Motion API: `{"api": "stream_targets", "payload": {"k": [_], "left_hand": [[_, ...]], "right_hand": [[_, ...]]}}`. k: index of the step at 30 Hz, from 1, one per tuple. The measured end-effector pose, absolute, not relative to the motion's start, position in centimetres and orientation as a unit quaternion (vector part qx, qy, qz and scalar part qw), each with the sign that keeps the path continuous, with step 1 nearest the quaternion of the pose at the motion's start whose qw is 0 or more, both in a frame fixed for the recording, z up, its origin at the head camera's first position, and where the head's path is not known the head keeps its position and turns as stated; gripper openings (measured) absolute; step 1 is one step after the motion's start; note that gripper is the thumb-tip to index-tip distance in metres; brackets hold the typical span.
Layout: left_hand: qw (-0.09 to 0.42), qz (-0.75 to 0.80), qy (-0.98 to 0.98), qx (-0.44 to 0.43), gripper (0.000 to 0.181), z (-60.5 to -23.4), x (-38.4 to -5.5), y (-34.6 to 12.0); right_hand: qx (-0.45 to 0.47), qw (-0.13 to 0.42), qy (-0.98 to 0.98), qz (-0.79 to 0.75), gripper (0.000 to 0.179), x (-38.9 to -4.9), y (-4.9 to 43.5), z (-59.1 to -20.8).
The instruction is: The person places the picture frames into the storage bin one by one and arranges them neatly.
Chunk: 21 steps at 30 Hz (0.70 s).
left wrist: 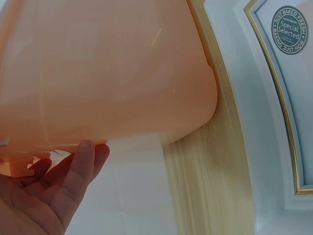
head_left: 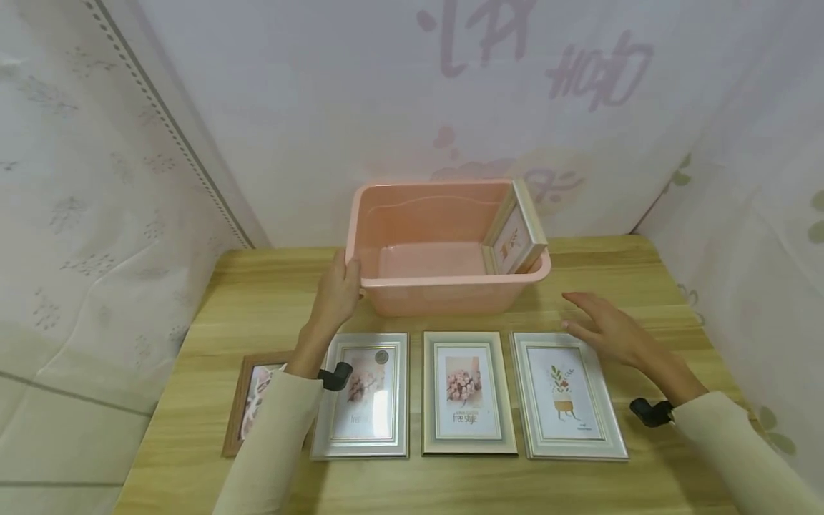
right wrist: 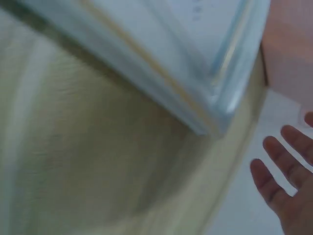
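A pink plastic basin [head_left: 438,297] stands toward the back of the wooden table. My left hand [head_left: 336,293] grips its left rim; in the left wrist view the fingers [left wrist: 80,164] curl under the basin's edge. Inside, at the basin's right end, a picture frame [head_left: 515,239] leans upright with its top above the rim. My right hand [head_left: 608,329] is held apart from the basin, fingers extended and holding nothing. Just below and left of it lies a whitish frame with a potted-plant print [head_left: 566,400]. The right wrist view is blurred.
In a row along the front lie a cream frame with a flower print [head_left: 468,393], a silvery frame [head_left: 362,400] and a brown frame [head_left: 247,404] partly covered by my left forearm. Fabric curtains [head_left: 309,107] surround the wooden table [head_left: 592,265] at the back and sides.
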State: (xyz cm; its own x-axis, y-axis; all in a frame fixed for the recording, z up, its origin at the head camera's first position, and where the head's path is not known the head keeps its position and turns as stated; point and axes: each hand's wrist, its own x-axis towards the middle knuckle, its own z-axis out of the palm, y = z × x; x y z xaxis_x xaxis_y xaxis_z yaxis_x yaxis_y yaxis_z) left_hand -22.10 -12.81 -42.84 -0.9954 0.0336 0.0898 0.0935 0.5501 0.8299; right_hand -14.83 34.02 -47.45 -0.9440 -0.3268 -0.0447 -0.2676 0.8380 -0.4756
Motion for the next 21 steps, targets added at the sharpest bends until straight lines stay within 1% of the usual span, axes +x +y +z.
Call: {"api": "stream_targets", "payload": {"k": [5,9,12,18,21], "left_hand": [[0.034,-0.467,-0.883,-0.036,0.039,-42.9,-22.0,-12.9],[0.037,-0.466,-0.883,-0.033,0.039,-42.9,-22.1,-12.8],[0.039,-0.466,-0.883,-0.034,0.038,-42.9,-22.1,-12.8],[0.05,-0.464,-0.884,-0.037,0.037,-42.7,-22.0,-12.7],[0.055,-0.462,-0.885,-0.033,0.038,-42.7,-21.9,-12.7]], "right_hand": [[-0.169,0.094,0.95,-0.247,0.077,-14.2,35.1,-48.8],[-0.191,0.112,0.945,-0.242,0.073,-14.2,35.7,-49.7],[-0.207,0.113,0.943,-0.235,0.064,-14.3,35.8,-50.3],[-0.228,0.085,0.947,-0.21,0.036,-14.3,35.5,-50.7],[-0.233,0.079,0.949,-0.199,0.029,-14.4,35.4,-50.7]]}}
